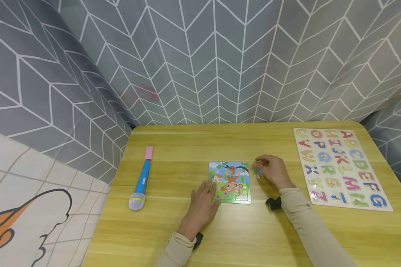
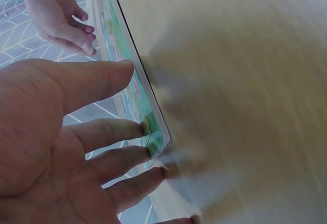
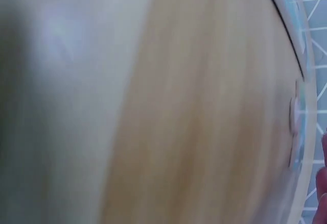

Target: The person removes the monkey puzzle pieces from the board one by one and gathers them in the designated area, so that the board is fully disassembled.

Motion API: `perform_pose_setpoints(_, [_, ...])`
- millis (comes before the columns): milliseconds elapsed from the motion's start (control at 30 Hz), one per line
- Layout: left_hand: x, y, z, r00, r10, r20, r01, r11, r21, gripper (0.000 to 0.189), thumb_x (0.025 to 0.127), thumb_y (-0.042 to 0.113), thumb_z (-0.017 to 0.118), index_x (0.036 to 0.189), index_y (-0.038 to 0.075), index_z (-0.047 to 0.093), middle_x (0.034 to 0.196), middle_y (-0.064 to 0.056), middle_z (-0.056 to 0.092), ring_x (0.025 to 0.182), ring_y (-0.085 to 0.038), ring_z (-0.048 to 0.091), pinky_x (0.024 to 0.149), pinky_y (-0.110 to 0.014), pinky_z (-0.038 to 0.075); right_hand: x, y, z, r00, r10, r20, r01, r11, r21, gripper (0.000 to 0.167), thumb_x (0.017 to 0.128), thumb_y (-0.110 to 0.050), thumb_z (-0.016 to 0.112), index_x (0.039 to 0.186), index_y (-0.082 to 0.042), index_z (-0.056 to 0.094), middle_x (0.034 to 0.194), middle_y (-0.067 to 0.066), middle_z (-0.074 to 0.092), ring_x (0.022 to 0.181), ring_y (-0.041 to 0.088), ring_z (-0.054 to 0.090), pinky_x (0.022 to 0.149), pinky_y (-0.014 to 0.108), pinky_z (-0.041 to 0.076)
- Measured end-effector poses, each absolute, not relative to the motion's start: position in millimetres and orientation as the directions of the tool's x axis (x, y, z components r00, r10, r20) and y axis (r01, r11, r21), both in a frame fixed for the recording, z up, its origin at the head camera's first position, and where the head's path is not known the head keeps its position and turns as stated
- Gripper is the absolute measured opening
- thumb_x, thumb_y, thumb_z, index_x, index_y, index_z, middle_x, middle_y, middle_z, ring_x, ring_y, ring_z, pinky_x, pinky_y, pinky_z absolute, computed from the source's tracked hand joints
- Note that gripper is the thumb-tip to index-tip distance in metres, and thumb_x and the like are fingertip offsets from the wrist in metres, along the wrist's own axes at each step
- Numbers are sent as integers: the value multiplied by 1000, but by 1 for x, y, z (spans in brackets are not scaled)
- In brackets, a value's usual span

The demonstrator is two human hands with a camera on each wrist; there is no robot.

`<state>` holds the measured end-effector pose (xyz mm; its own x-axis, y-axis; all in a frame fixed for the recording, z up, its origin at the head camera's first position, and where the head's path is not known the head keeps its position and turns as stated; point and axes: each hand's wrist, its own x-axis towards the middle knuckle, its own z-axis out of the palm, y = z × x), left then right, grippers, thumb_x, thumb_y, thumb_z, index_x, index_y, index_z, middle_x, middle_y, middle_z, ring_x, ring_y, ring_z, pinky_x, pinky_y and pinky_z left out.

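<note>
Left hand (image 1: 202, 204) on the puzzle (image 1: 230, 182), right hand (image 1: 273, 171) over the loose pieces (image 1: 258, 174)

The puzzle lies on the counter (image 1: 173, 148) just ahead and to the right of the left hand, whose fingers are extended and spread, gripping nothing; fingertips touch its near corner. The right hand's fingers curl loosely and appear to hold nothing. The pieces lie just beneath and beside its fingertips, to the right of the puzzle; the right wrist view shows a gap between fingers and pieces.

The step in hand looks like steadying the puzzle while picking out a piece. Done well, the left hand should press lightly and flat, so nothing slides or lifts. The right hand would do best to pinch one piece by its edges with thumb and forefinger, turning it to match the picture before lowering it. Thin pieces may resist lifting; tipping one edge first should help. Too hard a push could shift the puzzle.

For writing, the letter board (image 1: 353, 172) to the right of the right hand carries the coloured capitals A to Z. The microphone (image 1: 142, 185), well to the left of the left hand, has a small label (image 1: 144, 181) too tiny to read. No brand is legible.
</note>
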<state>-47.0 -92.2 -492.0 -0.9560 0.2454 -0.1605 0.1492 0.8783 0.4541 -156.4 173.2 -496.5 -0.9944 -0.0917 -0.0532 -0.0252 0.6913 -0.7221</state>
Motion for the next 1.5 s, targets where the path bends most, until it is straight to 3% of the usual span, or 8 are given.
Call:
perform_pose_setpoints(333, [-48, -90, -490, -956, 250, -155, 163, 888, 431, 59, 97, 29, 67, 150, 10, 48, 159, -22, 40, 146, -45, 39, 106, -77, 35, -162, 145, -489, -989, -136, -51, -53, 663, -746, 31, 90, -14, 75, 116, 3, 71, 100, 19, 72, 91, 31, 68, 76, 41, 57])
perform_pose_setpoints(567, [-48, -86, -492, -957, 247, -154, 170, 903, 395, 60, 96, 34, 67, 150, 15, 49, 158, -23, 40, 145, -46, 39, 108, -76, 35, -160, 125, -494, -971, -207, -119, -52, 668, -742, 34, 89, -18, 77, 116, 1, 73, 107, 18, 76, 99, 33, 72, 87, 46, 60])
perform_pose_setpoints(733, [-47, -83, -494, -959, 247, -142, 179, 911, 372, 60, 95, 37, 67, 149, 15, 50, 159, -23, 38, 146, -47, 38, 110, -76, 32, -158, 116, -497, -965, -246, -92, -103, 678, -728, 39, 87, -19, 79, 119, 1, 71, 112, 16, 72, 105, 35, 66, 92, 50, 57])
perform_pose_setpoints(967, [-45, -79, -495, -952, 288, -100, 241, 911, 334, 62, 95, 39, 68, 148, 14, 50, 162, -16, 36, 151, -38, 34, 116, -72, 27, -159, 109, -499, -954, -284, -94, -151, 727, -670, 44, 83, -21, 83, 119, -1, 71, 116, 14, 68, 112, 36, 60, 95, 50, 55])
perform_pose_setpoints(1200, [-44, -68, -493, -912, 399, -95, 354, 883, 307, 59, 97, 39, 64, 149, 15, 50, 163, -8, 38, 152, -31, 35, 119, -67, 28, -158, 107, -498, -948, -315, -48, -217, 749, -626, 39, 83, -19, 83, 115, -1, 73, 109, 10, 70, 106, 32, 61, 91, 47, 55])
perform_pose_setpoints(1500, [-43, -63, -492, -909, 392, -142, 340, 895, 290, 57, 98, 36, 63, 149, 17, 50, 161, -7, 42, 150, -31, 38, 117, -64, 33, -156, 103, -496, -945, -327, -25, -243, 748, -618, 32, 83, -16, 83, 111, -3, 75, 100, 10, 69, 101, 30, 61, 86, 46, 55])
